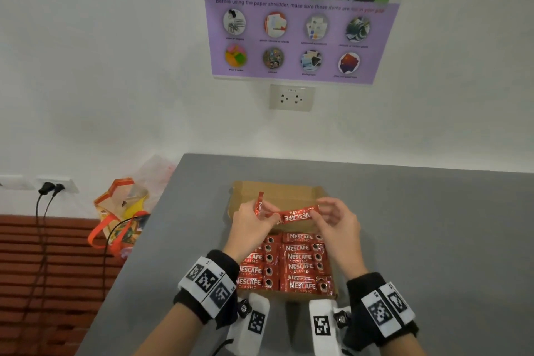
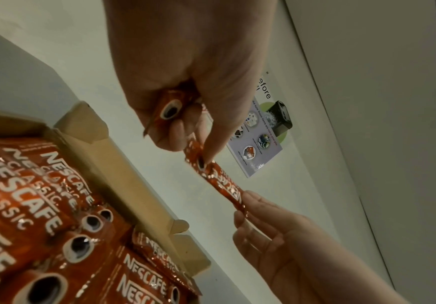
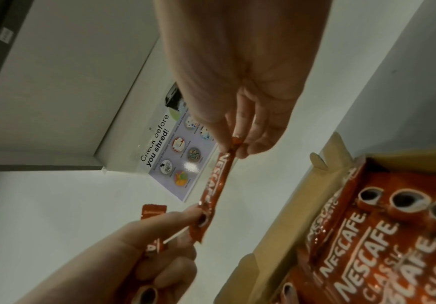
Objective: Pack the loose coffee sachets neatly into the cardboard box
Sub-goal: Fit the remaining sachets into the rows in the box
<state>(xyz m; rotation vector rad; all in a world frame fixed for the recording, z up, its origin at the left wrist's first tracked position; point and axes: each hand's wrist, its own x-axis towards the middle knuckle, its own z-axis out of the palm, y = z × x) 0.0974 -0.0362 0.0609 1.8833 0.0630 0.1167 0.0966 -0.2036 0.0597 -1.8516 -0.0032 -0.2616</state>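
Note:
An open cardboard box (image 1: pixel 277 192) sits on the grey table (image 1: pixel 433 225), packed with several red Nescafe sachets (image 1: pixel 300 266) in two columns. Above the box both hands hold one red sachet (image 1: pixel 297 215) stretched level between them. My left hand (image 1: pixel 251 225) pinches its left end and also grips a second sachet (image 1: pixel 259 205) that stands upright in the fist. My right hand (image 1: pixel 336 224) pinches the right end (image 3: pixel 233 144) with fingertips. In the left wrist view the shared sachet (image 2: pixel 219 179) runs from my left fingers to the right hand (image 2: pixel 269 226).
The box's lid flap (image 1: pixel 289 191) stands open at the far side. A colourful bag (image 1: pixel 124 211) and black cables (image 1: pixel 43 211) lie left of the table, beyond its edge. A poster (image 1: pixel 300 23) and wall socket (image 1: pixel 291 97) are on the wall behind.

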